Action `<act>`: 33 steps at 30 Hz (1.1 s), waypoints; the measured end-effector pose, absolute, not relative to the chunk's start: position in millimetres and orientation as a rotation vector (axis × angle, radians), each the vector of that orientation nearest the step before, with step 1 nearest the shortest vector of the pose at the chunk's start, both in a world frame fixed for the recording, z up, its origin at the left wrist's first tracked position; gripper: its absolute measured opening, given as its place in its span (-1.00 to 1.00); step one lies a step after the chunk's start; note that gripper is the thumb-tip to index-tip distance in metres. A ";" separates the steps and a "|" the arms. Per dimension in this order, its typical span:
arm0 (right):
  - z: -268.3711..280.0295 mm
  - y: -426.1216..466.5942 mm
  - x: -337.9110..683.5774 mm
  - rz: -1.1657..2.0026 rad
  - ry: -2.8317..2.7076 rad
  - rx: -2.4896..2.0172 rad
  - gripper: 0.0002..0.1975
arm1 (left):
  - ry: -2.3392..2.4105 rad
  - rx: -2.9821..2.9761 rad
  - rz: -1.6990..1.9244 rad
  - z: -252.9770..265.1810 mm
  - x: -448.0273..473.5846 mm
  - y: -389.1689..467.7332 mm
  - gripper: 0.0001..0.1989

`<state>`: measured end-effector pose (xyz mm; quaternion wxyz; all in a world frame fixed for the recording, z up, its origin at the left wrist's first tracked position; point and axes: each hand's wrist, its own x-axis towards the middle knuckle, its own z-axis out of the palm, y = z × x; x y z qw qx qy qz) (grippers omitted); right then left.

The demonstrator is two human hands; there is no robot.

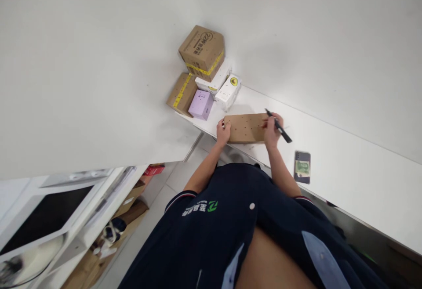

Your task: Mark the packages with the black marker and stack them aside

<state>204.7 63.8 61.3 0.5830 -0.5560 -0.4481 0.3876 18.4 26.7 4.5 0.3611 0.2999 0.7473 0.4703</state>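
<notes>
A long brown cardboard box [245, 127] with scattered dark dots on its top lies on the narrow white table. My left hand [223, 132] grips the box's left end, thumb on top. At the other end is my right hand [272, 131], fingers closed around a black marker pen [282, 132]; the pen slants across the hand, and the fingertips reach the box's right end. Whether the pen is capped I cannot tell. Beyond the left hand stand a small lilac box [201, 104] and a white box with an avocado picture [229, 90].
A large brown carton [201, 52] with yellow tape rests on another white box [211, 83]. Beside them sits a second taped brown carton [182, 93]. A phone [302, 175] with a green banknote lies right. The white table [346, 161] meets a pale wall; shelving stands lower left.
</notes>
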 end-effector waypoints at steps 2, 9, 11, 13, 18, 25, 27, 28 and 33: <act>55.6 68.3 240.7 0.718 -1.015 -1.395 -0.71 | 1.921 0.774 1.212 7.8 19.3 26.0 -0.60; -8.9 56.7 319.9 0.538 -1.889 -2.130 -0.50 | 1.922 0.749 1.194 18.2 23.6 27.0 -0.61; -22.6 51.9 315.9 0.597 -2.116 -2.241 -0.46 | 1.912 0.746 1.200 18.0 23.8 27.7 -0.62; -30.2 50.5 306.6 0.608 -2.234 -2.302 -0.46 | 1.906 0.739 1.208 16.2 24.2 27.1 -0.63; -36.5 54.2 289.7 0.622 -2.329 -2.339 -0.46 | 1.856 0.701 1.232 9.7 27.2 19.3 -0.59; -40.1 30.0 316.1 0.580 -2.075 -2.338 -0.38 | 1.866 0.660 1.248 11.7 26.8 20.7 -0.59; -39.3 12.4 334.8 0.420 -1.834 -2.445 -0.38 | 1.867 0.656 1.236 13.8 25.4 24.0 -0.59; -38.8 2.6 345.0 0.352 -1.716 -2.512 -0.32 | 1.867 0.652 1.231 14.5 25.1 25.6 -0.59; -37.4 -42.1 389.6 0.480 -1.327 -2.821 0.01 | 1.891 0.636 1.228 15.4 27.6 31.5 -0.61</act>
